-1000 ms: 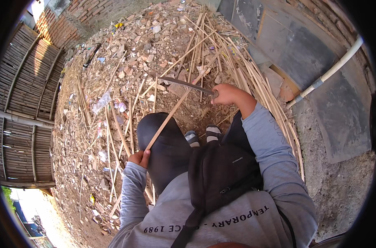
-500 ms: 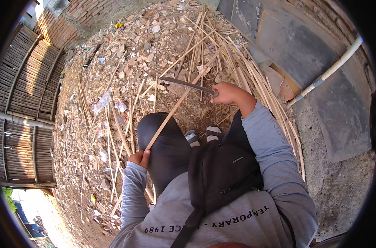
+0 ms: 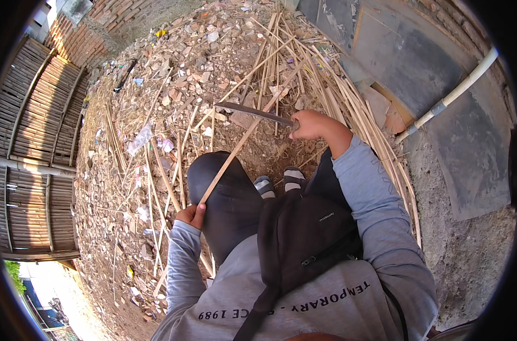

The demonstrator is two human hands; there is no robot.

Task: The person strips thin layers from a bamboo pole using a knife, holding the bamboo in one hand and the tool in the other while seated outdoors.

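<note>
My left hand [image 3: 191, 215] is closed round the near end of a long, flat bamboo strip [image 3: 231, 159], beside my left knee. The strip slants away to the far right, passing over the knee. In my right hand [image 3: 314, 125] I grip the handle of a machete [image 3: 253, 112] with a long dark blade. Its blade points left and lies across the strip, touching it or just above it; I cannot tell which. The handle is mostly hidden by my fingers.
Many loose bamboo strips [image 3: 341, 99] lie at the far right and along my right side. More strips [image 3: 166, 179] lie left of my knee on rubble-strewn ground. Dark panels [image 3: 406, 51] and a pale pipe [image 3: 468, 82] stand at right; a bamboo fence [image 3: 34, 108] is at left.
The machete blade and my right hand have shifted very slightly left and toward me. My left hand and the bamboo strip have hardly moved.
</note>
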